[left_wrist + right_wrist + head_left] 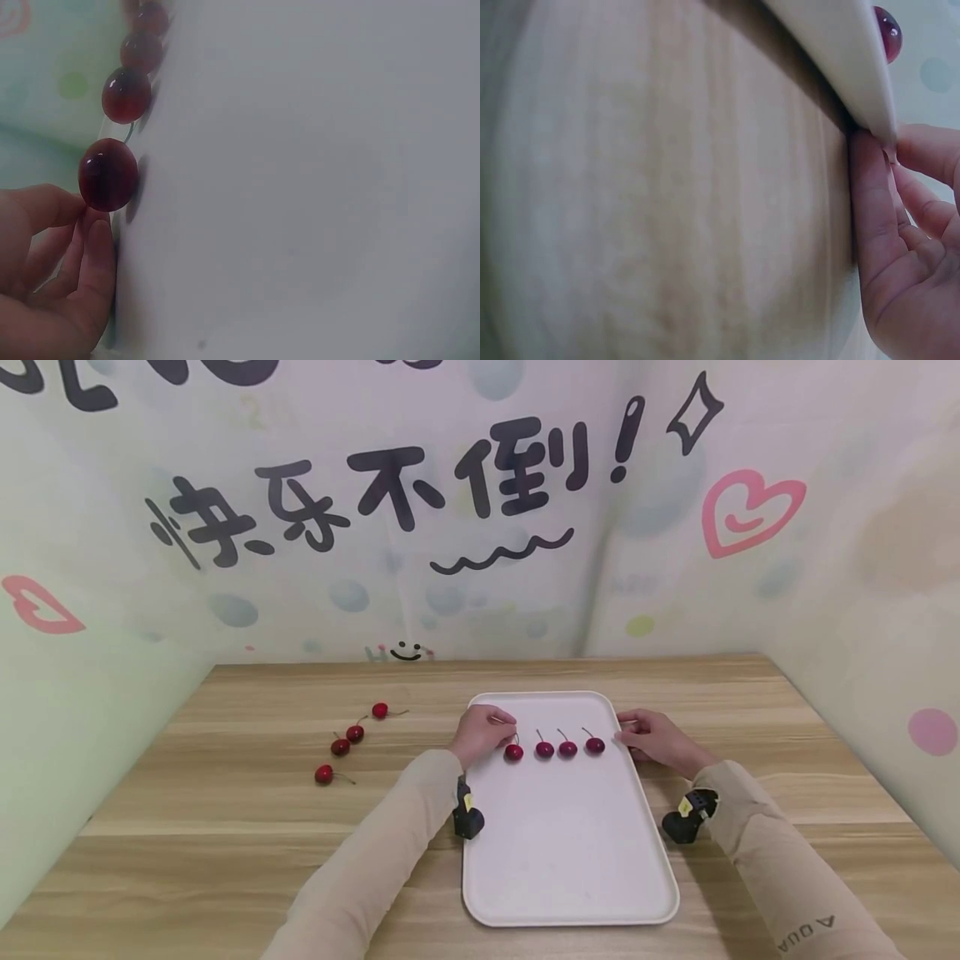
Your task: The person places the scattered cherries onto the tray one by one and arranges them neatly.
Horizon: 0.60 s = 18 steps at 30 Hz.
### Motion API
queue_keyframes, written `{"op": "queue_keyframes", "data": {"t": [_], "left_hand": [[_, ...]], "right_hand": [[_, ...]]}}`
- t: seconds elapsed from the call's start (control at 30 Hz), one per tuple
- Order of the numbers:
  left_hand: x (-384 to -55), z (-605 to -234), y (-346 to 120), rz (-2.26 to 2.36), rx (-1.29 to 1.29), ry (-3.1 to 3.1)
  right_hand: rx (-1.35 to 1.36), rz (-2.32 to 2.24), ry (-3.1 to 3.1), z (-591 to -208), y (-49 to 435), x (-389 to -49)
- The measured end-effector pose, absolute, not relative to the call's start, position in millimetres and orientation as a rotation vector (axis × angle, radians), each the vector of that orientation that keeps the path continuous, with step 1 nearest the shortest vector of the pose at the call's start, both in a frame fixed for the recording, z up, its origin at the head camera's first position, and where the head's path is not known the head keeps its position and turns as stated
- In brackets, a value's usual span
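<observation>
The left hand (483,732) has its fingers drawn together at the leftmost cherry (513,752) on the white tray (562,852), apparently pinching its stem (517,739) — whether the fruit rests fully on the surface, I cannot tell. Letting go with a sideways flick could set it rolling, likely into the three other cherries (567,749) lined up to its right. The right hand (656,743) pinches the tray's right rim between thumb and fingers; a lift or tug there would probably tilt the base and scatter the whole row. Four more cherries (341,747) lie on the worktop (225,860) to the left — a wide sweep of the left sleeve (375,852) might knock them.
</observation>
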<state>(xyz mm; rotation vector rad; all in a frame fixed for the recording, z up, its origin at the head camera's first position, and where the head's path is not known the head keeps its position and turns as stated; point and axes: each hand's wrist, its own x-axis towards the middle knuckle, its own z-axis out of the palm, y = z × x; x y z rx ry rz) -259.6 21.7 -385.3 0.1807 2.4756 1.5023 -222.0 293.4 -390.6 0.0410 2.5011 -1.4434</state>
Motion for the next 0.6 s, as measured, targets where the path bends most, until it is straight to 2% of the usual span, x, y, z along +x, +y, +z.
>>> {"op": "queue_keyframes", "data": {"t": [0.6], "left_hand": [[-259.3,-386.4,21.1,1.467,0.167,2.516]], "right_hand": [[0.064,-1.424,2.499,-390.4,292.8,-222.5]]}}
